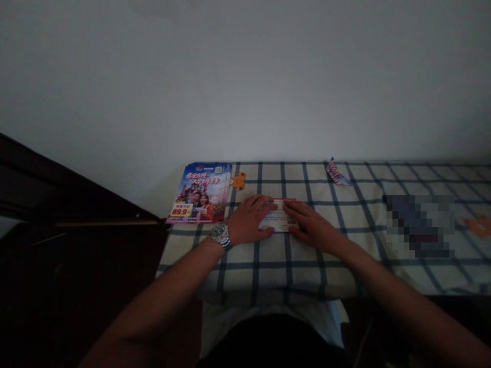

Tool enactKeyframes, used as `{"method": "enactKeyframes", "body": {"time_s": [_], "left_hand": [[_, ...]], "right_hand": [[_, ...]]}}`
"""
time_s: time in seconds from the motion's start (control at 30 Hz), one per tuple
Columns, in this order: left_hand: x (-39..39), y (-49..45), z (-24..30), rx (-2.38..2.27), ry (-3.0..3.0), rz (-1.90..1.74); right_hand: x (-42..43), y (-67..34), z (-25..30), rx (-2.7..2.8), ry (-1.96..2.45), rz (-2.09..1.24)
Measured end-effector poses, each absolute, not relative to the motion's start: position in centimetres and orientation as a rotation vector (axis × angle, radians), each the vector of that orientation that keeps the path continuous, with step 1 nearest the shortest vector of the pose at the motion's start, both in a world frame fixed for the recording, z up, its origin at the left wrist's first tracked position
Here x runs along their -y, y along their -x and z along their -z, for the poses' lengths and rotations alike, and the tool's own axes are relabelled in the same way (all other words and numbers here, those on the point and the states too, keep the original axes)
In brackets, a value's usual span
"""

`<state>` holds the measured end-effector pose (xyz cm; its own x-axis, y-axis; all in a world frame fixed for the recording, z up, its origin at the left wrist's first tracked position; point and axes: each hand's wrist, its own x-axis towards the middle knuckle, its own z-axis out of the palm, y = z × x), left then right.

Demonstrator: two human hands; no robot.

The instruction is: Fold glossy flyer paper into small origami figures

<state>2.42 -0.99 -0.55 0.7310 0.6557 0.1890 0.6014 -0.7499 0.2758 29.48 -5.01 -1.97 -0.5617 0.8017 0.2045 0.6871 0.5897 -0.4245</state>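
A small piece of paper (282,221), white with printed text and a red top edge, lies on the checked tablecloth. It looks like a folded leaflet. My left hand (250,221), with a metal watch (221,235) at the wrist, rests on its left side, thumb apart from the fingers. Over its right side lies my right hand (309,223), fingers stretched out flat. Both hands touch the paper and cover its ends. To the left of my left hand is a stack of colourful leaflets (199,194) marked 89.9.
The checked tablecloth (272,260) covers a table against a white wall (245,82). Toward the back right lies a crumpled or torn leaflet piece (336,173). A blurred-out dark object (418,225) is farther right. An orange bear figure (238,181) shows beside the stack.
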Motion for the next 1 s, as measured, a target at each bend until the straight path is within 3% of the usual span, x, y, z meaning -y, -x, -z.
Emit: {"method": "enactKeyframes", "body": {"time_s": [0.63,1.0], "left_hand": [[0.9,-2.3,0.7,-0.988,-2.732,-0.418],[0.9,-2.3,0.9,-0.996,-2.731,-0.431]], "right_hand": [[3.9,-32.0,0.8,2.607,1.031,-0.675],[3.9,-31.8,0.8,2.583,1.035,-0.641]]}}
